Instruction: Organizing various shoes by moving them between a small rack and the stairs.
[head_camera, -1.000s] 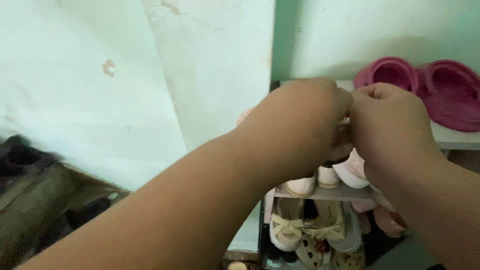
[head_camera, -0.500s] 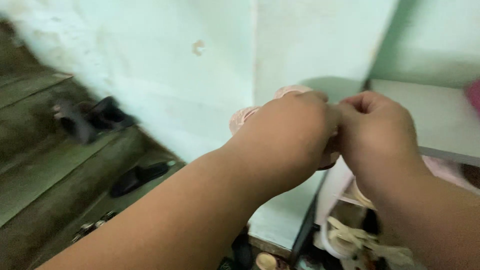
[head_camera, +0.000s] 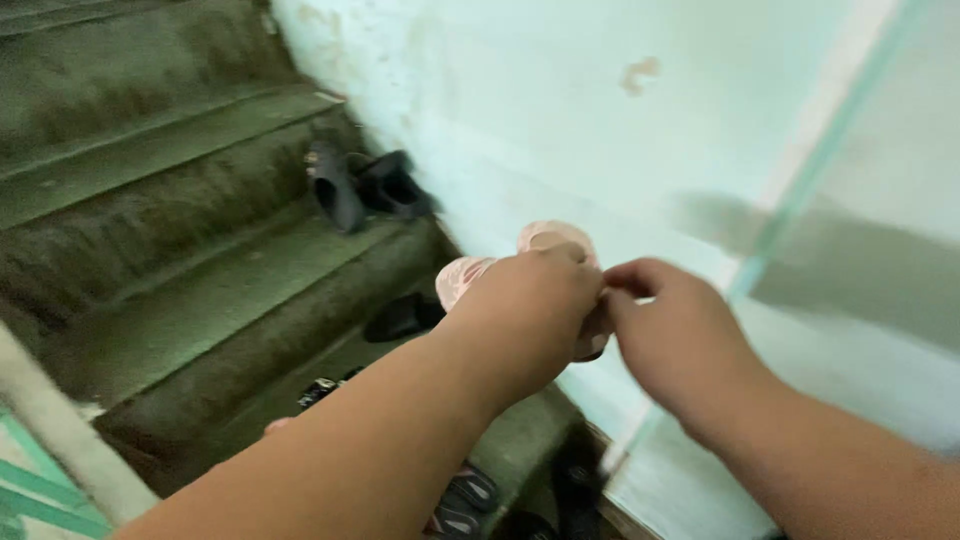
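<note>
My left hand (head_camera: 525, 310) is closed around a pair of pale pink shoes (head_camera: 470, 275), held in the air in front of a pale green wall. Only the toes of the shoes show beyond my knuckles; the rest is hidden by the hand. My right hand (head_camera: 680, 345) is right beside the left one, fingers curled and pinched at the shoes near the left thumb. Whether it grips them I cannot tell for sure, but its fingertips touch them.
Dark concrete stairs (head_camera: 170, 250) rise at the left. A pair of dark sandals (head_camera: 365, 185) lies on an upper step, another black shoe (head_camera: 400, 318) on a lower one, more dark footwear (head_camera: 460, 500) at the bottom. The green wall (head_camera: 620, 130) fills the right.
The view has swung left, away from the shoe rack toward the stairs. Both hands carried the pink shoes off the rack and keep them held in the air.
</note>
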